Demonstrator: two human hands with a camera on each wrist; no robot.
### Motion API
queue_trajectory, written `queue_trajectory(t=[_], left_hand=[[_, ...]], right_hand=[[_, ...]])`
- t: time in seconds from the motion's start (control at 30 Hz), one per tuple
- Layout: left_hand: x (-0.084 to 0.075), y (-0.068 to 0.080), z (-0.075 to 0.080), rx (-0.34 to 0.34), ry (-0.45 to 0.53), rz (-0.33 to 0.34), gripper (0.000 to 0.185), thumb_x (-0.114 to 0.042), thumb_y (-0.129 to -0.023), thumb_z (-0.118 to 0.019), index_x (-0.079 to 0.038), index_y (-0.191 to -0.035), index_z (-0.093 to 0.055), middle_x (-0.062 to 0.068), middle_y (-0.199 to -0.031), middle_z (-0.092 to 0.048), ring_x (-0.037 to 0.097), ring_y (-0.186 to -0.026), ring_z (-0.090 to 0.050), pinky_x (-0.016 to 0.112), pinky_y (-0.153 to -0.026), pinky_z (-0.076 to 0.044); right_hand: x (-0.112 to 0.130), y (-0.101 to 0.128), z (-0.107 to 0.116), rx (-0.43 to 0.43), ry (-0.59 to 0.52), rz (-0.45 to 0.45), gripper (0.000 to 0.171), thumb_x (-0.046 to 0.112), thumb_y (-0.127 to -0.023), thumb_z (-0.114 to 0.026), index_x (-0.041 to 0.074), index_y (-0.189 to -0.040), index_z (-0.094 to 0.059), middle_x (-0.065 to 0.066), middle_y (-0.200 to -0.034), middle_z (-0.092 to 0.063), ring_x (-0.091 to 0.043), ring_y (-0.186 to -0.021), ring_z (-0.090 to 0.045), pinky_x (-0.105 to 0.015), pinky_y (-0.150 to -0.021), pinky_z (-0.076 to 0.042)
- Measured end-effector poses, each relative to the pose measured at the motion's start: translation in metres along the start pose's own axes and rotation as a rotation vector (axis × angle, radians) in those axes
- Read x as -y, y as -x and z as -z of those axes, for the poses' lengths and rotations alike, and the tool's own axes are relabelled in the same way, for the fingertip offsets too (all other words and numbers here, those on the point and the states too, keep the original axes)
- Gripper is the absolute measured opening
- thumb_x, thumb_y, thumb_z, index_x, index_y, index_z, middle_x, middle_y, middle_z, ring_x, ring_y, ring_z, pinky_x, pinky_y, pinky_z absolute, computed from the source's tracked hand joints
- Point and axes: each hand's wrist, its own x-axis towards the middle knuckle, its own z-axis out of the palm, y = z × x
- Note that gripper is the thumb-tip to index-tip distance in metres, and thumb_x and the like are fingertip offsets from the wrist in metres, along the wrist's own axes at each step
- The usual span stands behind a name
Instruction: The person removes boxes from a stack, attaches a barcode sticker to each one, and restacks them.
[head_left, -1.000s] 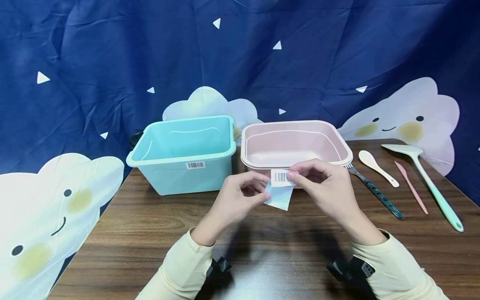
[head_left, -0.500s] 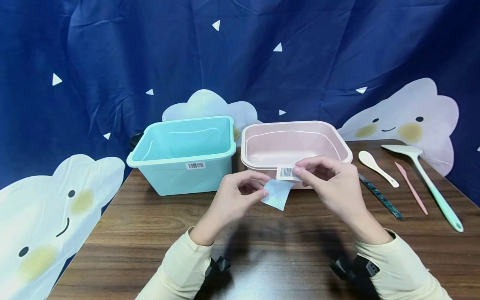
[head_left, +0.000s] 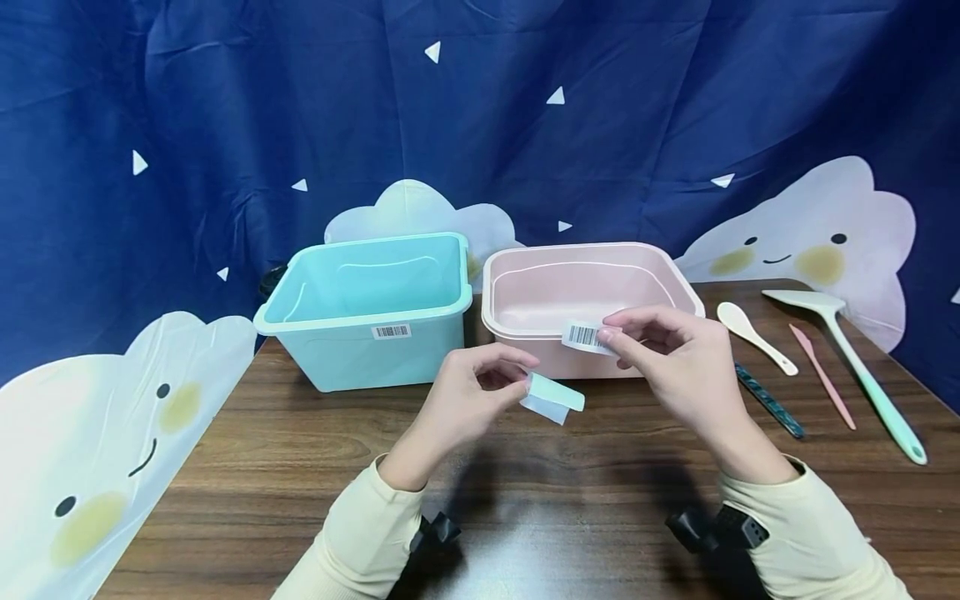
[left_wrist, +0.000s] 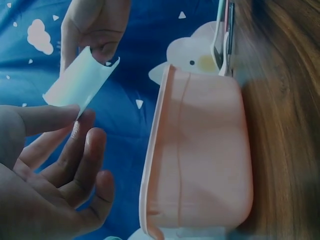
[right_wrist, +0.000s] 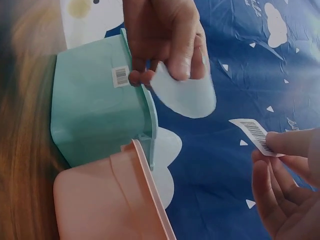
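And there, at centre frame, the left hand (head_left: 463, 402) pinched a folded pale slip (head_left: 553, 395); right of centre, the right hand (head_left: 692, 379) pinched a barcode label (head_left: 582, 336)!

I work at a staged tabletop station; the type of building cannot be determined. Indicators: a blue fabric backdrop (head_left: 480, 108), printed with faced clouds and triangles, hangs behind a wood-grain table (head_left: 315, 467). A turquoise bin (head_left: 397, 358) and a pink bin (head_left: 577, 287) stand side by side on it. To my right, utensils (head_left: 735, 318) lie spaced apart. Black devices (head_left: 693, 531) are mounted at my wrists.
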Motion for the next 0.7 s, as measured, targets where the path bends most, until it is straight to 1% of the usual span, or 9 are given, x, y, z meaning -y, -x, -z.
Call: queue_trajectory(t=[0.07, 0.17, 0.27, 0.37, 0.53, 0.7], left_hand=[[0.001, 0.000, -0.002, 0.036, -0.043, 0.024, 0.018, 0.001, -0.087, -0.073, -0.005, -0.104, -0.076, 0.012, -0.086, -0.076, 0.006, -0.071, -0.063, 0.022, -0.065, -0.051], [0.005, 0.000, -0.006, 0.125, -0.125, 0.062, 0.016, -0.001, -0.087, -0.074, -0.006, -0.102, -0.076, 0.007, -0.083, -0.076, 0.007, -0.069, -0.061, 0.022, -0.063, -0.049], [0.012, 0.001, -0.012, 0.220, -0.208, 0.099, 0.014, -0.002, -0.087, -0.075, -0.008, -0.099, -0.077, 0.002, -0.081, -0.075, 0.006, -0.070, -0.062, 0.021, -0.066, -0.049], [0.019, 0.001, -0.020, 0.288, -0.255, 0.131, 0.014, -0.003, -0.087, -0.075, -0.011, -0.098, -0.077, -0.002, -0.079, -0.074, 0.005, -0.072, -0.062, 0.021, -0.069, -0.048], [0.028, 0.001, -0.031, 0.364, -0.304, 0.175, 0.014, -0.003, -0.086, -0.075, -0.012, -0.097, -0.077, -0.006, -0.074, -0.073, 0.005, -0.071, -0.061, 0.020, -0.069, -0.047], [0.030, 0.002, -0.035, 0.420, -0.332, 0.212, 0.014, -0.004, -0.086, -0.077, -0.011, -0.098, -0.076, -0.008, -0.073, -0.073, 0.000, -0.068, -0.062, 0.019, -0.072, -0.048]], right_hand=[[-0.001, -0.001, 0.003, 0.005, 0.024, -0.008, 0.010, 0.004, -0.085, -0.079, 0.001, -0.094, -0.076, 0.021, -0.077, -0.070, -0.004, -0.059, -0.065, -0.017, -0.055, -0.053], [-0.004, -0.003, 0.007, 0.023, 0.048, -0.031, 0.012, 0.007, -0.086, -0.079, 0.002, -0.096, -0.077, 0.024, -0.078, -0.070, -0.004, -0.059, -0.065, -0.017, -0.053, -0.051], [-0.005, -0.004, 0.009, 0.041, 0.055, -0.053, 0.014, 0.010, -0.087, -0.079, 0.002, -0.098, -0.076, 0.024, -0.080, -0.070, -0.004, -0.059, -0.066, -0.017, -0.053, -0.051], [-0.006, -0.004, 0.011, 0.056, 0.057, -0.072, 0.015, 0.011, -0.087, -0.079, 0.002, -0.099, -0.076, 0.023, -0.080, -0.070, -0.005, -0.060, -0.066, -0.018, -0.054, -0.052], [-0.009, -0.005, 0.012, 0.079, 0.058, -0.084, 0.015, 0.011, -0.087, -0.079, 0.001, -0.099, -0.076, 0.021, -0.078, -0.070, -0.006, -0.060, -0.067, -0.019, -0.055, -0.053], [-0.011, -0.006, 0.015, 0.095, 0.057, -0.090, 0.016, 0.011, -0.087, -0.079, 0.001, -0.099, -0.075, 0.019, -0.076, -0.070, -0.006, -0.061, -0.068, -0.019, -0.055, -0.054]])
